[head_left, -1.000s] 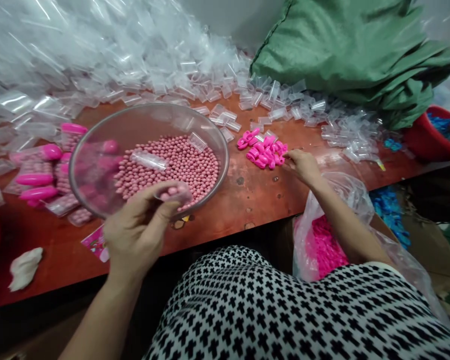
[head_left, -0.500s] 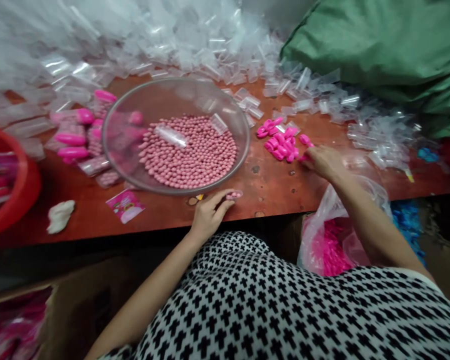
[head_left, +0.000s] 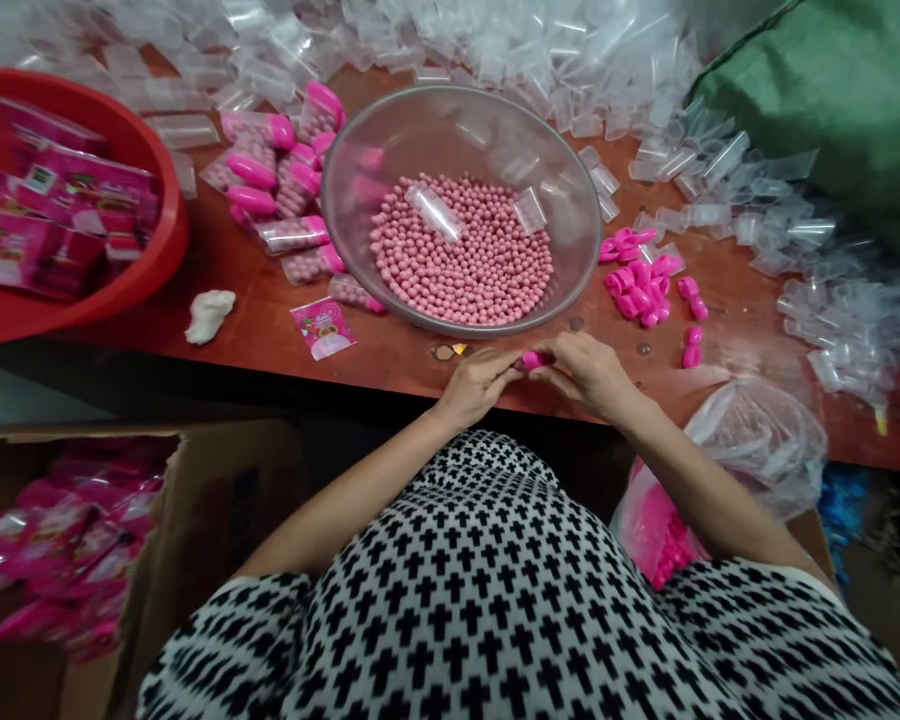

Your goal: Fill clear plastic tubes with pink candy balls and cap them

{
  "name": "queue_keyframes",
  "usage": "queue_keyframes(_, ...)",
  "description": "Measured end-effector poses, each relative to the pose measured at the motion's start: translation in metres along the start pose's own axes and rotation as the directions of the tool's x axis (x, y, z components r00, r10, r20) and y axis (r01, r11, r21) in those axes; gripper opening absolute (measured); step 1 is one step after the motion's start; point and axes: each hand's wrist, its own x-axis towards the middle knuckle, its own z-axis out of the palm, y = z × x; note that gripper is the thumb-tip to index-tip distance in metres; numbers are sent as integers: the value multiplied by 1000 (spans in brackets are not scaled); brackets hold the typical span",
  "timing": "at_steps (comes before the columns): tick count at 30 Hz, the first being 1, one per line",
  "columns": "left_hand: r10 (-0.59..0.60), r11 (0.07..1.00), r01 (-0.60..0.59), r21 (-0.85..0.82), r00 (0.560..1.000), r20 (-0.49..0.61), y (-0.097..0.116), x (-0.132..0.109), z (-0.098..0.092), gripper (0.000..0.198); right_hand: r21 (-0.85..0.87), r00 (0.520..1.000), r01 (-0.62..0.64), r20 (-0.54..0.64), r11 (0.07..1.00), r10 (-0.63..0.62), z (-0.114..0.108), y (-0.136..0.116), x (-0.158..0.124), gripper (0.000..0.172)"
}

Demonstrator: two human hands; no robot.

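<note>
In the head view, a small pink plastic piece (head_left: 534, 360) is pinched between the closed fingertips of the left hand (head_left: 476, 390) and right hand (head_left: 589, 375), above the near edge of the worktop (head_left: 390, 365), just near of the clear bowl (head_left: 465, 88) of pink beads (head_left: 461, 250).

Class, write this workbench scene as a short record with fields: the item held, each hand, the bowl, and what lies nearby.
Item held: small pink piece, shape partly hidden
Left hand: fingertips on it
Right hand: fingertips on it
Bowl: clear bowl holding pink beads and clear plastic sleeves
Nearby: loose pink pieces; red basin of pink packets
</note>
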Motion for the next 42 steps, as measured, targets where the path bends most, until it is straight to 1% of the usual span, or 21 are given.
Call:
queue_keyframes(5, 20, 999, -18, 32, 999, -39, -3, -1, 3, 22, -60, 996, 8, 86, 998, -3, -5, 0, -2, 24)
queue_keyframes(8, 36, 999, -35, 35, 999, -25, -3, -2, 5, 21, -82, 992, 10, 129, 997, 1, -12, -6, 1, 22)
queue_keyframes(11, 44, 998, -44, 49, 999, -3, -4, -3, 7, 20, -114, 979, 23, 204, 993, 1, -16, -11, 5, 24)
queue_keyframes(14, 11, 998, -12, 66, 1000, 24, -6, -4, 9, 22, -126, 972, -27, 228, 992, 56, -15, -12, 7, 27)
queue_keyframes(16, -39, 998, 37, 46, 999, 32, -7, -4, 9, 23, -66, 975, -101, 193, 993, 112, -12, -11, 7, 29)
queue_keyframes(18, -103, 994, 103, -21, 994, 30, -6, -3, 8, 23, 91, 972, -191, 156, 977, 176, -11, -9, 6, 31)
queue_keyframes(19, -149, 985, 151, -79, 988, 34, -4, -3, 7, 23, 201, 964, -247, 150, 948, 220, -11, -8, 4, 32)
queue_keyframes(20, -205, 966, 209, -151, 978, 41, -2, -3, 5, 24, 324, 949, -311, 158, 894, 273, -13, -7, 2, 33)
queue_keyframes(21, -265, 934, 270, -233, 963, 52, 0, -3, 2, 25, 447, 926, -376, 178, 812, 332, -15, -7, -1, 36)
queue_keyframes(23, -376, 843, 375, -386, 924, 76, 5, -3, -3, 31, 658, 869, -474, 243, 586, 430, -21, -6, -8, 44)
queue_keyframes(25, -441, 768, 424, -481, 893, 83, 8, -5, -7, 38, 785, 822, -508, 318, 356, 472, -25, -5, -16, 49)
queue_keyframes(27, -452, 751, 427, -503, 889, 80, 12, -5, -11, 41, 834, 792, -516, 378, 195, 479, -24, -5, -20, 48)
queue_keyframes(29, -416, 791, 400, -463, 907, 73, 16, -6, -13, 37, 858, 770, -504, 391, 104, 504, -19, -6, -19, 42)
queue_keyframes(31, -337, 863, 330, -381, 940, 52, 21, -6, -14, 29, 874, 757, -484, 391, 47, 524, -12, -9, -13, 40)
queue_keyframes(32, -289, 898, 284, -336, 957, 37, 24, -6, -15, 25, 871, 749, -491, 416, 11, 516, -9, -12, -10, 42)
queue_keyframes(33, -245, 926, 240, -292, 969, 20, 27, -6, -15, 22, 857, 738, -514, 464, -37, 490, -7, -15, -6, 45)
queue_keyframes(35, -184, 959, 175, -223, 983, -19, 31, -7, -17, 20, 794, 700, -588, 594, -152, 395, -3, -23, 1, 50)
queue_keyframes(37, -163, 974, 153, -170, 985, -47, 34, -9, -18, 22, 744, 671, -627, 667, -232, 324, 0, -32, 7, 48)
queue_keyframes(38, -158, 978, 147, -150, 986, -61, 35, -11, -18, 22, 741, 671, -622, 671, -252, 317, 2, -35, 9, 43)
queue_keyframes(40, -136, 985, 125, -117, 986, -96, 36, -13, -19, 24, 765, 685, -580, 644, -279, 340, 8, -41, 12, 35)
queue_keyframes(42, -98, 992, 87, -87, 987, -128, 35, -15, -22, 26, 774, 691, -543, 632, -326, 350, 15, -44, 15, 33)
